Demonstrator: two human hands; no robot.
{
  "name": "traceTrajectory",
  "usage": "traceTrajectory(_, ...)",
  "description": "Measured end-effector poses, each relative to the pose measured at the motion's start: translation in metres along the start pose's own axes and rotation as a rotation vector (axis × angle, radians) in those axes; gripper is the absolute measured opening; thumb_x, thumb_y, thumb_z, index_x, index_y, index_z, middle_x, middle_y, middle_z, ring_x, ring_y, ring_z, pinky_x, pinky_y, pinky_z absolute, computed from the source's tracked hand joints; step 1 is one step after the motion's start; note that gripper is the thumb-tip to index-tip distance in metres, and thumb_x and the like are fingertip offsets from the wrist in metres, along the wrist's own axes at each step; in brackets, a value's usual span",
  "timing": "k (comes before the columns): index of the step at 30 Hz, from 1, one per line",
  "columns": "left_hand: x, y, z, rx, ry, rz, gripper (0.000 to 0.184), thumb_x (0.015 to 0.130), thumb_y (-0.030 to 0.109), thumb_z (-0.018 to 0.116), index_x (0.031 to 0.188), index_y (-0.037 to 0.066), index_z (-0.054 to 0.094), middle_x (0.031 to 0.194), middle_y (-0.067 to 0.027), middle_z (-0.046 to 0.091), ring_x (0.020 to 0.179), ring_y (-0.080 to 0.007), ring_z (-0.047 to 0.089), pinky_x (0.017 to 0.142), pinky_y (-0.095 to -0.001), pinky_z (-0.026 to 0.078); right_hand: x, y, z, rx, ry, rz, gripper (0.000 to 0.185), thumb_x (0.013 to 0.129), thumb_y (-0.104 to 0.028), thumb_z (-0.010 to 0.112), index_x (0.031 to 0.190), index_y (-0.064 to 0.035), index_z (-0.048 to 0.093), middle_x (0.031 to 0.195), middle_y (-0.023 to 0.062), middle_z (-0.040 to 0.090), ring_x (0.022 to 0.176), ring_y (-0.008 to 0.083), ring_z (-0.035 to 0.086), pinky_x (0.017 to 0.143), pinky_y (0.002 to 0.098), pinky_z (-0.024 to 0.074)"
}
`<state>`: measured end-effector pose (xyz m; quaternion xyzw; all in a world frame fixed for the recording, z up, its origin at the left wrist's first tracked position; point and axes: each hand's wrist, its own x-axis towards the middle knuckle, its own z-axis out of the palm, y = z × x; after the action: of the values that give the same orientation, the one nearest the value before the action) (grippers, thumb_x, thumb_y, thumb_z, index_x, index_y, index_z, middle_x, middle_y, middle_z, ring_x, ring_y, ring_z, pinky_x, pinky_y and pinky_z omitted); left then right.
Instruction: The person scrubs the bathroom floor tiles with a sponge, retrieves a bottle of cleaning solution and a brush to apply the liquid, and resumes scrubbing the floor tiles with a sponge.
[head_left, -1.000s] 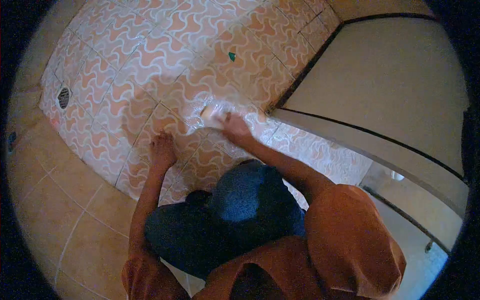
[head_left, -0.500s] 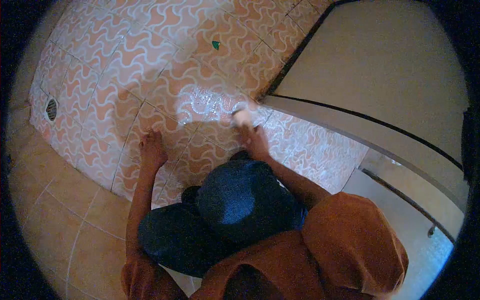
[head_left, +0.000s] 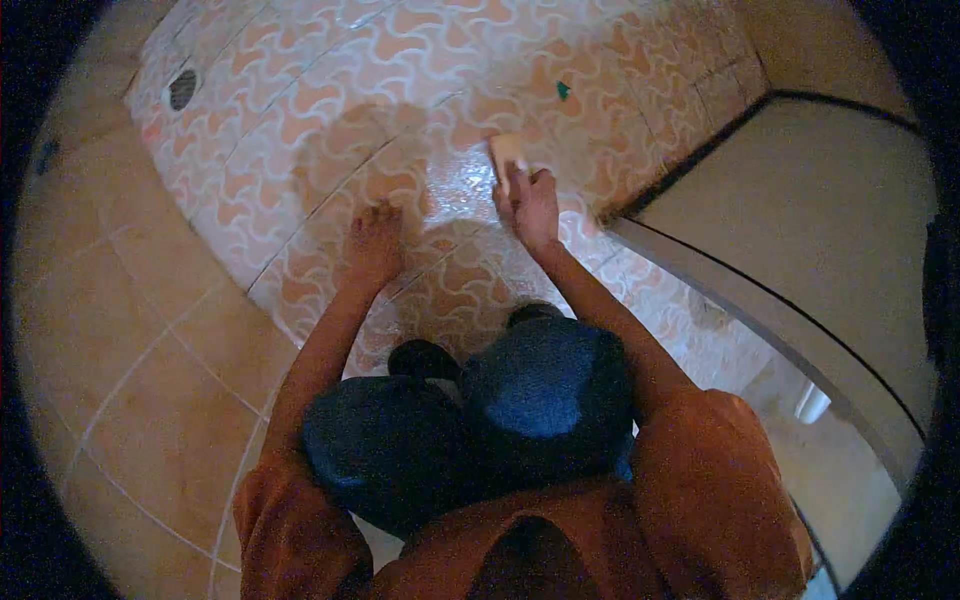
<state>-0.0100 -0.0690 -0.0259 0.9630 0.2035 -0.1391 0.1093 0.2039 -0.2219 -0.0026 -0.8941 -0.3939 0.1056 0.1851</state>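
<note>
In the head view my right hand (head_left: 534, 208) is closed around a pale, block-shaped scrub brush (head_left: 506, 151), held at the patterned pink and white floor tiles (head_left: 290, 205). Blur hides the brush's underside. A shiny wet patch (head_left: 458, 188) lies just left of it. My left hand (head_left: 377, 245) holds nothing; its fingers are loosely spread and point forward, low over the tiles. Whether its fingertips touch the floor I cannot tell.
A round drain grate (head_left: 183, 90) sits in the floor at the upper left. Beyond the brush lies a small green scrap (head_left: 563, 91). On the right stands a large beige door-like panel (head_left: 780, 215) with dark edging. Beige wall tiles (head_left: 150, 370) border the left.
My right hand has moved forward with the brush, away from the panel's corner. My left hand has also shifted forward. The whole view has swung left, so fixed things appear further right.
</note>
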Motion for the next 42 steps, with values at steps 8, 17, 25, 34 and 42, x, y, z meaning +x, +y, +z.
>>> traceTrajectory(8, -0.062, -0.026, 0.0, -0.432, 0.082, -0.269, 0.042, 0.07, 0.01, 0.054, 0.111, 0.008, 0.052, 0.115, -0.0116, 0.051, 0.1, -0.0338, 0.047, 0.084, -0.0448, 0.039, -0.063, -0.064, 0.066, 0.42, -0.51, -0.579, 0.036, 0.081, -0.033, 0.05, 0.102, -0.0048, 0.053, 0.093, 0.0205, 0.055, 0.09, 0.0358, 0.052, 0.08, 0.0436, 0.0416)
traceTrajectory(17, -0.141, -0.046, 0.006, -0.482, 0.23, -0.739, 0.036, 0.071, 0.004, 0.053, 0.107, 0.009, 0.056, 0.103, -0.0096, 0.059, 0.095, -0.0319, 0.049, 0.084, -0.041, 0.039, 0.085, -0.142, 0.088, -0.049, -0.159, -0.877, 0.035, 0.075, -0.036, 0.054, 0.096, -0.008, 0.057, 0.096, 0.0188, 0.056, 0.088, 0.0361, 0.053, 0.072, 0.0439, 0.043)
traceTrajectory(25, -0.167, -0.044, 0.02, -0.599, 0.388, -0.669, 0.035, 0.071, 0.004, 0.054, 0.106, 0.008, 0.057, 0.103, -0.0117, 0.059, 0.093, -0.0303, 0.052, 0.085, -0.0391, 0.039, -0.078, -0.127, 0.078, 0.192, -0.686, -0.784, 0.039, 0.083, -0.034, 0.047, 0.106, -0.0031, 0.052, 0.088, 0.0185, 0.052, 0.079, 0.0367, 0.051, 0.072, 0.0464, 0.0422)
traceTrajectory(34, -0.162, -0.05, 0.017, -0.555, 0.456, -0.61, 0.036, 0.073, 0.004, 0.053, 0.109, 0.005, 0.054, 0.106, -0.0133, 0.056, 0.097, -0.0318, 0.05, 0.087, -0.0404, 0.037, 0.036, -0.176, 0.111, 0.034, -0.269, -1.063, 0.031, 0.081, -0.02, 0.049, 0.11, -0.0145, 0.054, 0.088, 0.0171, 0.049, 0.08, 0.0325, 0.048, 0.071, 0.0413, 0.0404)
traceTrajectory(42, -0.14, 0.022, 0.029, -0.318, 0.322, -0.252, 0.047, 0.076, 0.003, 0.042, 0.122, 0.01, 0.041, 0.121, -0.0157, 0.043, 0.114, -0.0337, 0.039, 0.099, -0.042, 0.029, -0.07, -0.111, 0.094, 0.086, -0.457, -1.072, 0.03, 0.081, -0.02, 0.052, 0.108, -0.0077, 0.054, 0.105, 0.0189, 0.05, 0.098, 0.0355, 0.047, 0.089, 0.0412, 0.0368)
